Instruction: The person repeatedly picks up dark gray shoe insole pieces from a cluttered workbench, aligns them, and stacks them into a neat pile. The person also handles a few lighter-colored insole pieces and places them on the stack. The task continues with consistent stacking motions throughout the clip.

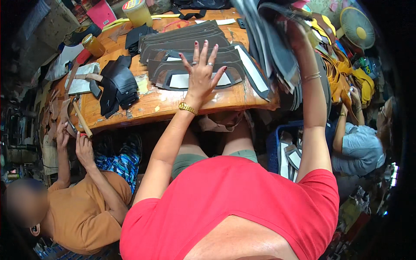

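My left hand (200, 73) is open, palm down and fingers spread, over a row of dark grey curved pieces (182, 40) fanned out on the wooden table (151, 108). The nearest dark piece (163, 80) has a white strip (179, 81) on it, partly covered by my hand. Another dark piece with a white strip (251, 67) lies just right of it. At the upper right, my right hand (299, 38) is closed on a thick stack of dark, flexible sheets (266, 41) raised at the table's right edge. Motion blurs the stack's upper part, and my fingertips are hidden.
Black pieces (119, 84) and a hammer (89, 78) lie left on the table. A blue basket (273, 149) holding white-and-grey pieces stands below its right end. One co-worker (86, 208) works at left with a curved strip; another (357, 147) sits at right by yellow pieces (364, 86).
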The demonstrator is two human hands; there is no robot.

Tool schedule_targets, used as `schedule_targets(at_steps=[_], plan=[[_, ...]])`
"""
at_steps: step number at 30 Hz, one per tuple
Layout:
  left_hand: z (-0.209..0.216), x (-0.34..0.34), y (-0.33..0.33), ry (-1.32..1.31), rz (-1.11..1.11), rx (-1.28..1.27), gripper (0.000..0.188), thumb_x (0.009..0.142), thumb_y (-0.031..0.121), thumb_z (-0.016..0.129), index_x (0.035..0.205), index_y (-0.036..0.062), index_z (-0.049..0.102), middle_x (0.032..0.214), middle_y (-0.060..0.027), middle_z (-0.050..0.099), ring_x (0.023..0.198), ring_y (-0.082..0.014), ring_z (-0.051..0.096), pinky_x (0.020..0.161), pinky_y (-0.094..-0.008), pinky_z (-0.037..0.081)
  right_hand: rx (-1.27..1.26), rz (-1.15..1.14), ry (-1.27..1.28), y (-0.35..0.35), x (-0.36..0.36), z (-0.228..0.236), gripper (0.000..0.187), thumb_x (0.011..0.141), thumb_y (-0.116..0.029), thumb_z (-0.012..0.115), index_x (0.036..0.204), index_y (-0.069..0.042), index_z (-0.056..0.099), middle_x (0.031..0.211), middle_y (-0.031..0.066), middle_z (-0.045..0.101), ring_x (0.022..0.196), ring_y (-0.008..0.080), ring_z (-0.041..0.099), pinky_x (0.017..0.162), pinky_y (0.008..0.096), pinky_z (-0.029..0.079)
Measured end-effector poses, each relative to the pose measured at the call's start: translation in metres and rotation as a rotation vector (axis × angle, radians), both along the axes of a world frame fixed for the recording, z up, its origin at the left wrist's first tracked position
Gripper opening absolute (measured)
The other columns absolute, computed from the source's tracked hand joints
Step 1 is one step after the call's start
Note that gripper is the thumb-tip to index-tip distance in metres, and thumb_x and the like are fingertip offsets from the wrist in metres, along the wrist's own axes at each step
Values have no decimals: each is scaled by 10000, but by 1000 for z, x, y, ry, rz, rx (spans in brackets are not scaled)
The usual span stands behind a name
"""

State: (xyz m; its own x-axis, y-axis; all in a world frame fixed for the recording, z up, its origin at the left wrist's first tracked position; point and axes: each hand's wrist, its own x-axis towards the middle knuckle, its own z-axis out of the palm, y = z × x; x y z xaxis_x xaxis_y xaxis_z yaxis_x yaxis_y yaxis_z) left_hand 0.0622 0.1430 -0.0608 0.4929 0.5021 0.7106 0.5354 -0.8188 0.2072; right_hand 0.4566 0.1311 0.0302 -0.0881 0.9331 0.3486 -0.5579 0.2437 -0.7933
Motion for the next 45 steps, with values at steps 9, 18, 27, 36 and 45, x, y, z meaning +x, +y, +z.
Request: schedule_targets(at_steps=[9, 18, 27, 36, 45], plan=[[-8, 5, 1, 175, -82, 37, 701, 918, 568, 546, 1475, 154, 446, 1520, -143, 418, 1444, -322, 329, 1167, -630, -8, -736, -405, -444, -31, -14, -102, 390, 903, -422, 598, 1150, -124, 651, 1091, 59, 698, 1026, 213, 637, 886, 343, 494], [-10, 2, 0, 251, -69, 28, 768, 896, 622, 536, 1497, 161, 413, 1550, -150, 368, 1472, -327, 267, 1174, -624, -9, -633, -502, -907, -37, -79, -74, 266, 823, -297, 566, 751, -54, 648, 819, 76, 639, 795, 194, 566, 737, 342, 453], [0, 38, -55, 336, -257, 94, 692, 890, 582, 582, 1397, 113, 533, 1411, -129, 538, 1446, -295, 327, 1168, -628, -61, -315, -1148, -1802, -74, -129, -48, 674, 741, -378, 724, 1208, 75, 545, 941, 273, 693, 885, 414, 692, 795, 497, 553], [-19, 65, -80, 383, -267, 51, 831, 914, 612, 508, 1491, 30, 368, 1426, -214, 503, 1458, -329, 299, 1155, -640, -74, -134, -1595, -1897, -182, -67, -3, 476, 792, -383, 726, 1177, -114, 649, 1038, 136, 654, 972, 316, 657, 815, 432, 536], [-20, 65, -78, 244, -303, 16, 822, 881, 626, 560, 1489, 94, 407, 1516, -166, 409, 1492, -337, 202, 1152, -636, -91, -420, -1455, -1934, -224, 7, -27, 460, 810, -298, 709, 1207, -73, 648, 1142, 196, 656, 1064, 368, 640, 921, 459, 515]])
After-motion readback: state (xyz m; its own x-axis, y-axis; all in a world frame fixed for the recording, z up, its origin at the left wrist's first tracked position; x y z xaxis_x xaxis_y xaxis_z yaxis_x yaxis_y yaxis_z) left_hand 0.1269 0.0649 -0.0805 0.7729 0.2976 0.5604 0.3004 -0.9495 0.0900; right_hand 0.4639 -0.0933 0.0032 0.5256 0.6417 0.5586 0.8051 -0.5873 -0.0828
